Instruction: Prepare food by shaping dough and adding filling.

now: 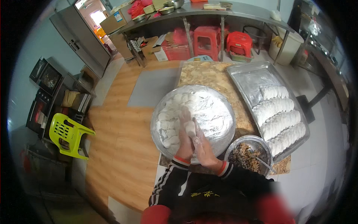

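Note:
Over a large round metal tray (227,117) dusted with white flour, I have a small white dough piece (190,128) between my palms. My left hand (185,142) lies along its left side, fingers stretched forward. From the right, my right hand (205,151) presses against it, its thumb across the front. Floured dough pieces (168,125) crowd the left part of the round tray. Close to my right forearm stands a metal bowl (230,149) of dark, crumbly filling (244,156) with a metal spoon (264,163) in it.
To the right, a rectangular metal tray (243,75) holds several rows of floured dumplings (281,121). Both trays rest on a brown-patterned tabletop (205,73). A steel table (243,9) spans the back, with red plastic stools (207,39) beneath. A yellow-green plastic chair (68,134) stands left.

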Motion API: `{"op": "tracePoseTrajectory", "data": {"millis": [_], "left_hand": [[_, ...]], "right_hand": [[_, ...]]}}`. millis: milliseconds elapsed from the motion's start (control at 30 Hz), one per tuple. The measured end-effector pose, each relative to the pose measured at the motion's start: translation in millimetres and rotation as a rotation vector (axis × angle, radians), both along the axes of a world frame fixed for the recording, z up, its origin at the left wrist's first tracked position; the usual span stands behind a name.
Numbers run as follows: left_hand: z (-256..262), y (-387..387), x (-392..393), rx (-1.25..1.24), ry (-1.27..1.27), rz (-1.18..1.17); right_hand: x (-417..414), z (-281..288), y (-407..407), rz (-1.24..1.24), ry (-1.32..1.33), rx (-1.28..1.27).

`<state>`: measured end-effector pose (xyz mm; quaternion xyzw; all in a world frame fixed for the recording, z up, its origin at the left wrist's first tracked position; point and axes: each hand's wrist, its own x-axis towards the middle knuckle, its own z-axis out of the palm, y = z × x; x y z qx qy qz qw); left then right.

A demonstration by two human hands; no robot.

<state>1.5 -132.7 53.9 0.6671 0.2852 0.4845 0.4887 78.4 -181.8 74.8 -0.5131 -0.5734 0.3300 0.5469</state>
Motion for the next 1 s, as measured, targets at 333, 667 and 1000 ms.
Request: {"op": "tracePoseTrajectory", "data": {"millis": [333, 667, 1000], "left_hand": [[6, 11, -24, -0.823, -0.167, -0.436], [16, 4, -31, -0.723, 0.208, -0.566], [0, 2, -34, -0.654, 0.261, -0.586]], "right_hand": [[94, -23, 33, 0.239, 0.226, -0.109], [106, 32, 23, 0.679, -0.479, 0.179], [118, 20, 26, 0.761, -0.409, 0.034]]}}
